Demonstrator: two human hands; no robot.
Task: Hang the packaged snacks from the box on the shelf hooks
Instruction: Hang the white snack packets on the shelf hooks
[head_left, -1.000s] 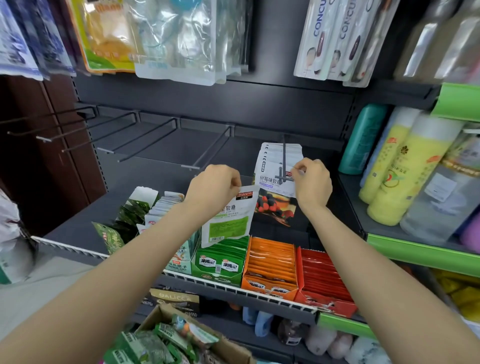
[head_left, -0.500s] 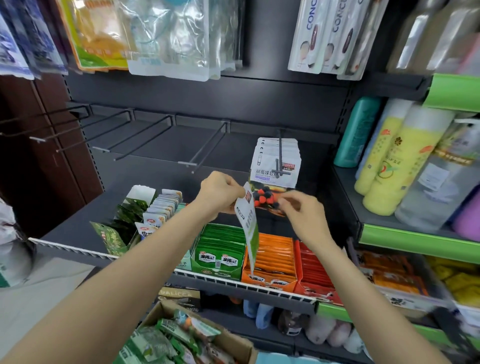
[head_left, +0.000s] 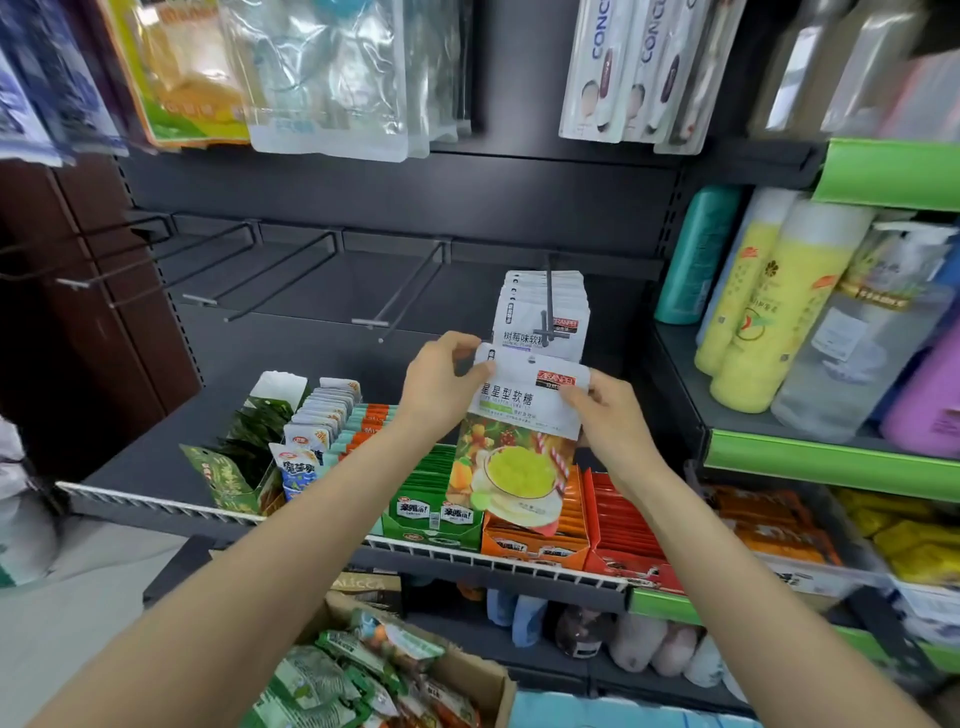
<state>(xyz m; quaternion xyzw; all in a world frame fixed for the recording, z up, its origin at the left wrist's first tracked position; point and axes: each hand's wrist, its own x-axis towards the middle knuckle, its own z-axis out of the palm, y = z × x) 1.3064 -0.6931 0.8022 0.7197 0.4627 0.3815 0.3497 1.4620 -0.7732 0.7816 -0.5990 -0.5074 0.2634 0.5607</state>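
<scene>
I hold one snack packet (head_left: 519, 447), white on top with a green drink picture, upright and facing me. My left hand (head_left: 441, 384) pinches its top left corner and my right hand (head_left: 605, 410) pinches its top right edge. Just above and behind it, several white snack packets (head_left: 540, 317) hang on a black shelf hook (head_left: 548, 306). To the left, black hooks (head_left: 395, 296) stick out bare. The cardboard box (head_left: 457, 680) with green snack packets sits at the bottom of the view, below my arms.
Open cartons of green, orange and red sachets (head_left: 535, 525) line the shelf front under the packet. Bottles (head_left: 769, 306) fill the green-edged shelf at right. Large bags (head_left: 322, 78) hang overhead. A brown cabinet (head_left: 62, 312) stands left.
My right hand left the hung packets and came down to the packet in my left hand. The packet turned from edge-on to facing me, now held by both hands.
</scene>
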